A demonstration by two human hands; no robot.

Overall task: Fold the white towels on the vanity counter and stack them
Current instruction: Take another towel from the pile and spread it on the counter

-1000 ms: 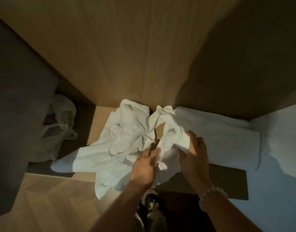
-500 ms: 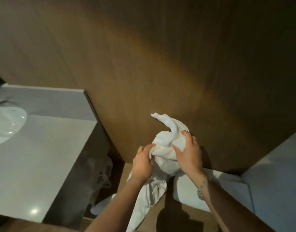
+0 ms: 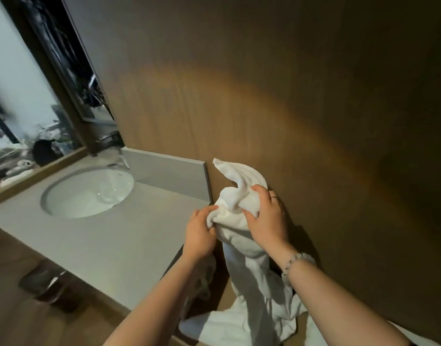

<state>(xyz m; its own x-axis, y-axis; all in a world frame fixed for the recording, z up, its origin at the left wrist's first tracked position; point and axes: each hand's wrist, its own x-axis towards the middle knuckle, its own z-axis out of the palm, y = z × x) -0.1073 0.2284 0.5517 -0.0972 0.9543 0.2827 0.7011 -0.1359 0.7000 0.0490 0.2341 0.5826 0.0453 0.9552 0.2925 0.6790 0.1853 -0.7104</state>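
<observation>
Carry the towel [image 3: 239,196] left onto the counter [image 3: 102,240] and find two corners before folding. It hangs bunched just right of the counter's end, and its tail drops below counter level, though how far is hard to tell. The left hand [image 3: 199,236] pinches a fold. The right hand [image 3: 266,218] clutches the wad from above, fingers curled into it.

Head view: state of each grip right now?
Left grip: closed, fingers curled into the bunched white towel.
Right grip: closed, holding the same towel from its other side.
</observation>
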